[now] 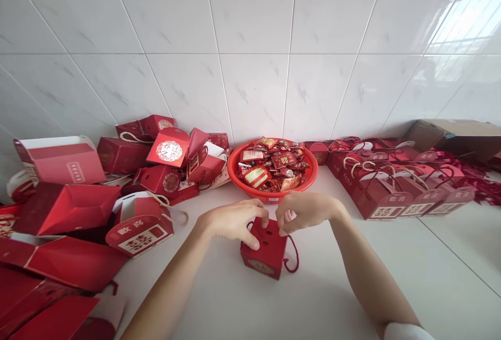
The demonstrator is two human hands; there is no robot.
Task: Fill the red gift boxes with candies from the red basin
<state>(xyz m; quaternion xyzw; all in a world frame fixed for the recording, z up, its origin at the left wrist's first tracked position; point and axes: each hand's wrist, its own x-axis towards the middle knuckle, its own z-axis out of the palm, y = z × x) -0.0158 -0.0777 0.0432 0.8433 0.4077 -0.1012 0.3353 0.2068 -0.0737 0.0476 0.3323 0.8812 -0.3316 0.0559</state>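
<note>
A small red box (263, 259) stands on the white table in front of me, with holes in its top face and a dark red cord hanging out at its right side. My left hand (237, 222) rests on the box's top left, thumb and fingers apart, the thumb lying on the top face. At the box's right upper edge is my right hand (307, 212), its fingers curled near the cord; whatever they pinch is too small to make out.
Behind the box sits a red basin (235, 173) full of small red packets. Red boxes (84, 209) are heaped at the left. Rows of corded boxes (385, 196) stand at the right, near a cardboard box (450, 134). A tiled wall (254, 84) closes off the back.
</note>
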